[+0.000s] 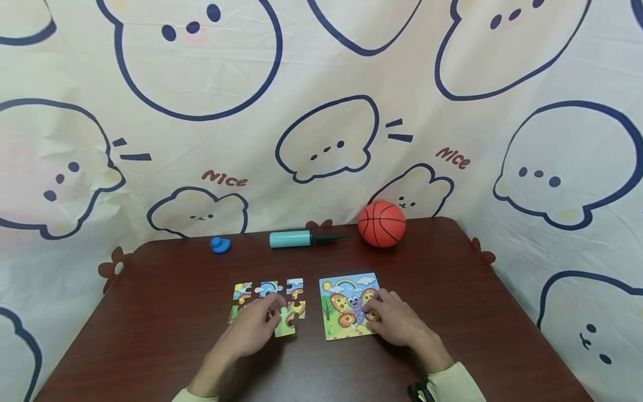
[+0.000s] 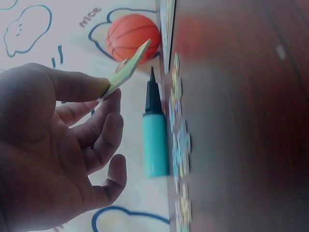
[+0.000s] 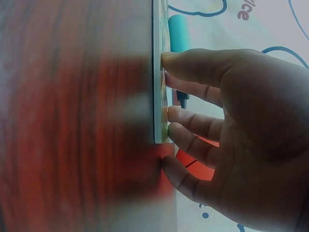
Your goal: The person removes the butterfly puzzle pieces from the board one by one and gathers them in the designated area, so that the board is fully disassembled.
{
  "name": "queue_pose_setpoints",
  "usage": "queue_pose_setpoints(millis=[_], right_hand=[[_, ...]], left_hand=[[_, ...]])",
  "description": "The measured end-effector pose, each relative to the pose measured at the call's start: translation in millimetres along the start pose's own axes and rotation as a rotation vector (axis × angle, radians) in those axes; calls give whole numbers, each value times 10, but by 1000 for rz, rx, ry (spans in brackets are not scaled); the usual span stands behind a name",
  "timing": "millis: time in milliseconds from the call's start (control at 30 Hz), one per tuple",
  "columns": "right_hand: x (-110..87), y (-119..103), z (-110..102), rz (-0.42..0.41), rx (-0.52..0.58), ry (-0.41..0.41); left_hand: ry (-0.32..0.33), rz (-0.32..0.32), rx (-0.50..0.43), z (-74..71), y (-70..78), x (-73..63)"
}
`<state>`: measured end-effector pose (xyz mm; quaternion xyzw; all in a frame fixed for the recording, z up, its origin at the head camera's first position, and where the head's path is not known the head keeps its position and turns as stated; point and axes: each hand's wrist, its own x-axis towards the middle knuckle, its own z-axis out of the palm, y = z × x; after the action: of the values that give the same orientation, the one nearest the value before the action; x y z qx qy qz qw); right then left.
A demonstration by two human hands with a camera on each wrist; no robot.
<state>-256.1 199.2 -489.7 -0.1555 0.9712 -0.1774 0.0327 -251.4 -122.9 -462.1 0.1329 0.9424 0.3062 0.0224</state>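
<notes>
My left hand (image 1: 251,329) pinches a green-edged jigsaw piece (image 2: 126,72) between thumb and forefinger; in the left wrist view it is tilted and raised off the table. The other fingers of that hand are loosely bent. Several loose jigsaw pieces (image 1: 295,286) with sky and rainbow prints lie around and beyond it, some partly hidden by the hand. To the right is a square butterfly puzzle board (image 1: 335,328), flat on the table. My right hand (image 1: 398,319) rests its fingertips on the board's right part, fingers slightly bent; the right wrist view shows nothing gripped.
Along the back of the dark wooden table (image 1: 166,335) are a blue toy duck (image 1: 220,244), a teal hand pump (image 1: 291,239) with a black nozzle, and a small orange-red basketball (image 1: 382,223). A cartoon-printed cloth (image 1: 321,72) hangs behind and at the sides.
</notes>
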Motion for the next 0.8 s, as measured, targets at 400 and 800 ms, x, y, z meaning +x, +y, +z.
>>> queue_pose_setpoints(millis=[400, 800], right_hand=[[-9, 28, 15, 0, 0, -2], [10, 33, 15, 3, 10, -8]], left_hand=[[-16, -138, -15, -129, -322, -139], [-71, -226, 19, -299, -640, -246]])
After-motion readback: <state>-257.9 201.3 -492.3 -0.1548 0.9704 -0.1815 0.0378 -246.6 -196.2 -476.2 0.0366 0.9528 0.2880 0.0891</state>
